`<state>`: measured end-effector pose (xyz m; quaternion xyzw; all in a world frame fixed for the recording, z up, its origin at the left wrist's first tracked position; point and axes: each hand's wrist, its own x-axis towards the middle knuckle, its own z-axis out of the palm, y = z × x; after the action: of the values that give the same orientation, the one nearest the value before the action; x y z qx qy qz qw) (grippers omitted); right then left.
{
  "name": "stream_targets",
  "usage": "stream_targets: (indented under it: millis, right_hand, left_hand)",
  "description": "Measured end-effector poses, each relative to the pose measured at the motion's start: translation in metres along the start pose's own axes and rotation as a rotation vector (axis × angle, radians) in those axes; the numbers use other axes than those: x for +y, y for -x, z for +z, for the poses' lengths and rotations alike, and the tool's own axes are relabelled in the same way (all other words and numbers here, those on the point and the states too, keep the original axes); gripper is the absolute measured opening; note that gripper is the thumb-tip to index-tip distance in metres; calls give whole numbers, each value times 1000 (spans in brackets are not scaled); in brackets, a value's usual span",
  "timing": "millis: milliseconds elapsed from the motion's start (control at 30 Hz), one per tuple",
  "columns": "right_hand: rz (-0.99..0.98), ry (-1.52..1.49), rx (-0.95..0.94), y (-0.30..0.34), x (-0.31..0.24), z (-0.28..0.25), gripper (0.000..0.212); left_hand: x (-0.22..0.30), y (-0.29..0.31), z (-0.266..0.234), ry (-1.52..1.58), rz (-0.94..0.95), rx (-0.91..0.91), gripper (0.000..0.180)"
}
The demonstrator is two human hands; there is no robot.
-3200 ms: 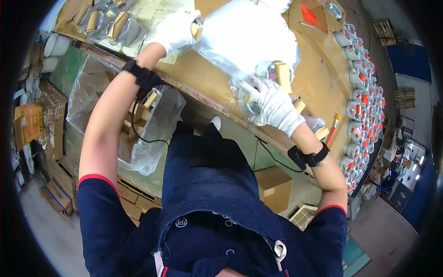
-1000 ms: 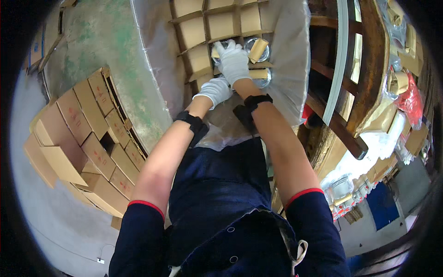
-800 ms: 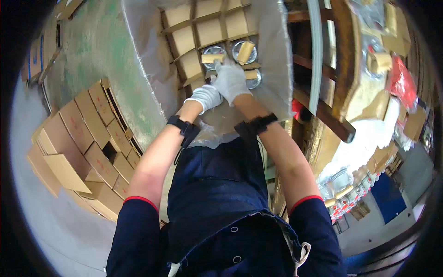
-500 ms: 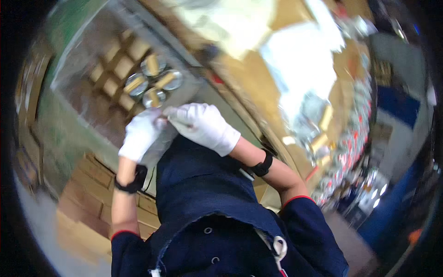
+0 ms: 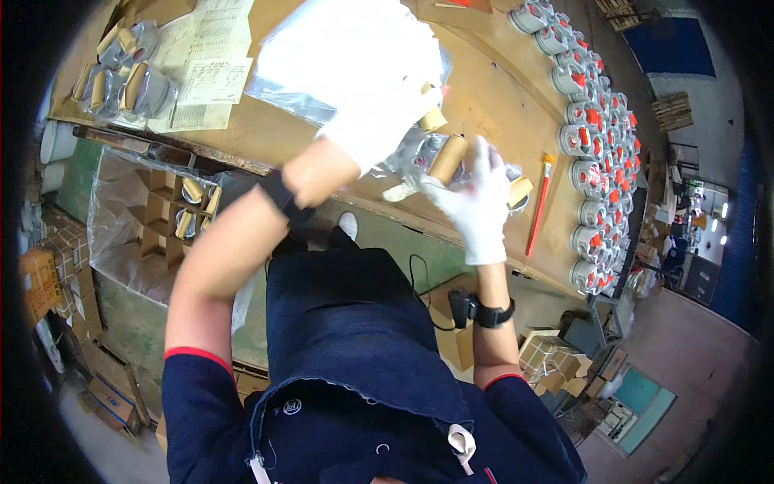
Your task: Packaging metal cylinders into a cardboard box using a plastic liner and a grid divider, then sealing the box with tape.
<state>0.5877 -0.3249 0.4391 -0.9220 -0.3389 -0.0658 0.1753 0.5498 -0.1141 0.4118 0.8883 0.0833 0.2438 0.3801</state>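
My left hand [image 5: 372,121], in a white glove, reaches over the workbench beside a stack of clear plastic bags [image 5: 347,48]. Its fingers are washed out by glare next to a tan cylinder [image 5: 433,121], and whether they grip it cannot be made out. My right hand [image 5: 476,203], also gloved, has its fingers stretched and thumb apart. Between thumb and fingers lies a tan cylinder [image 5: 448,160] on a plastic-wrapped metal piston [image 5: 415,155]. Another tan cylinder [image 5: 520,191] sits just right of that hand.
A red-handled brush [image 5: 540,206] lies near rows of pistons with red marks [image 5: 592,169]. At the bench's left are wrapped pistons with cylinders [image 5: 133,89] and paper sheets [image 5: 214,77]. Below stands a plastic-lined carton with dividers [image 5: 157,214], holding several pistons.
The view has swung toward the bench. My hands were close together beside the divided carton; now they are apart over the bench, the left one farther forward.
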Motion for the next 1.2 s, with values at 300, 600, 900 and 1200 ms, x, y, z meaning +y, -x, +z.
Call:
stream_targets:
  millis: [300, 600, 900, 1200]
  right_hand:
    - [-165, 193, -465, -34, -1, 20, 77]
    - [-407, 40, -342, -30, 12, 25, 68]
    - [-461, 253, -501, -58, -16, 38, 45]
    - [315, -700, -797, -56, 18, 44, 62]
  left_hand:
    - [-39, -40, 58, -500, 124, -176, 42]
    - [-31, 9, -16, -514, -132, -141, 60]
    - [6, 173, -142, 743, -701, 270, 67]
    - [-130, 392, -240, 776, -1165, 757, 57]
